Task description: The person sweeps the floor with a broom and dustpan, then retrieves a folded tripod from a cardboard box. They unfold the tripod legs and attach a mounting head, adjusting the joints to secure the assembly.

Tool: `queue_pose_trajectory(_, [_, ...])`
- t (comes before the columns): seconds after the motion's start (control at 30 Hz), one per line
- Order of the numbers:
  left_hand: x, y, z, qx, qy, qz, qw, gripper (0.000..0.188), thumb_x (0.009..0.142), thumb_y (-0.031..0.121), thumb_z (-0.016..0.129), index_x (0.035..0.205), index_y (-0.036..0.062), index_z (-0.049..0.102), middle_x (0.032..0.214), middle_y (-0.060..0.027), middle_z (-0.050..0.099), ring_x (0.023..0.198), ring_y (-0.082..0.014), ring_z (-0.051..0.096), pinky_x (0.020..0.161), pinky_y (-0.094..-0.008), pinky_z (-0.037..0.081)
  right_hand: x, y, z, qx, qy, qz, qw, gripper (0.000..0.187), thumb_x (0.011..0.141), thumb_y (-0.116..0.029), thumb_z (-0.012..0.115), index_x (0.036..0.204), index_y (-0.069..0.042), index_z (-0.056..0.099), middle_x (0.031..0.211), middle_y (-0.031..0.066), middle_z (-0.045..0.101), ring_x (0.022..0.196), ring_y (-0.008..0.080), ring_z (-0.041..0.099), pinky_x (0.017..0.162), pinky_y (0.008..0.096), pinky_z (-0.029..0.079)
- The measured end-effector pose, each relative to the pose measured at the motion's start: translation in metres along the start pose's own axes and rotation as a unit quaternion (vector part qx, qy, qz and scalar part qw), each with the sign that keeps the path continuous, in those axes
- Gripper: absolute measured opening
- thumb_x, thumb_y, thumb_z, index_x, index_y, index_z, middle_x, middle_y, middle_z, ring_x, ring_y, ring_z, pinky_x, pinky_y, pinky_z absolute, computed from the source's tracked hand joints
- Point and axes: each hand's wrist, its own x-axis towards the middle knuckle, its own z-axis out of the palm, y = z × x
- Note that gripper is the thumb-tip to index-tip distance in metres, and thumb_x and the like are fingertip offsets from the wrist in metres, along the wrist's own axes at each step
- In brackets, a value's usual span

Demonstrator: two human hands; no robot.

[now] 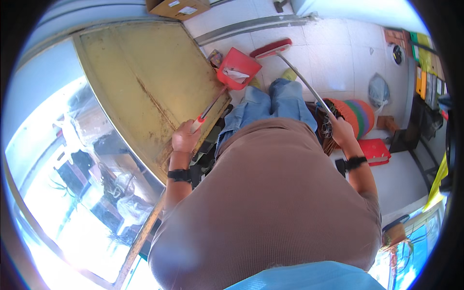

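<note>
My left hand (pixel 185 138) is closed round the red and white grip of a long-handled dustpan (pixel 247 66). Its red pan lies ahead of my feet with crumpled white paper (pixel 235 75) inside. In my right hand (pixel 342 132) is the grey pole of a broom (pixel 274 49), fingers wrapped round its upper end. The broom's red head rests on the tiled floor just right of the pan, close to it; whether they touch I cannot tell. A small crumpled wrapper (pixel 215 58) sits left of the pan, by the yellowish panel.
On the left stands a rusty yellowish metal panel (pixel 130 82). A cardboard box (pixel 178 7) is at the back. To the right are a striped round pouf (pixel 356 117), a red folder (pixel 375 151), a tied plastic bag (pixel 379 92) and a shelf with binders (pixel 421 83).
</note>
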Motion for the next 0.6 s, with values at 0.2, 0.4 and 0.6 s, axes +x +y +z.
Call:
queue_pose_trajectory(0.2, [-0.023, 0.011, 0.029, -0.031, 0.016, -0.06, 0.998, 0.028, 0.077, 0.027, 0.075, 0.099, 0.0112, 0.068, 0.089, -0.0154, 0.068, 0.082, -0.0349, 0.066, 0.072, -0.0406, 0.053, -0.025, -0.011, -0.064, 0.011, 0.034, -0.033, 0.999, 0.051, 0.09, -0.008, 0.048, 0.14, -0.015, 0.042, 0.093, 0.0233, 0.061, 0.087, 0.0433, 0.062, 0.075, 0.0516, 0.049])
queue_pose_trajectory(0.4, [-0.04, 0.006, 0.044, -0.063, 0.032, -0.067, 0.995, 0.029, 0.077, 0.029, 0.073, 0.099, 0.0111, 0.068, 0.09, -0.0138, 0.068, 0.083, -0.0344, 0.066, 0.072, -0.0414, 0.054, 0.069, -0.098, -0.113, 0.141, 0.054, -0.158, 0.976, 0.045, 0.092, -0.01, 0.051, 0.137, -0.013, 0.046, 0.087, 0.0207, 0.062, 0.07, 0.0412, 0.06, 0.065, 0.0464, 0.049])
queue_pose_trajectory(0.6, [-0.059, 0.006, 0.044, -0.051, 0.049, -0.049, 0.996, 0.026, 0.078, 0.031, 0.071, 0.096, 0.0129, 0.067, 0.088, -0.0119, 0.068, 0.081, -0.0333, 0.066, 0.068, -0.0436, 0.054, 0.145, -0.193, -0.144, 0.593, -0.157, -0.043, 0.788, 0.025, 0.093, -0.011, 0.055, 0.114, 0.002, 0.056, 0.073, 0.0095, 0.059, 0.05, 0.0157, 0.053, 0.045, 0.0286, 0.043])
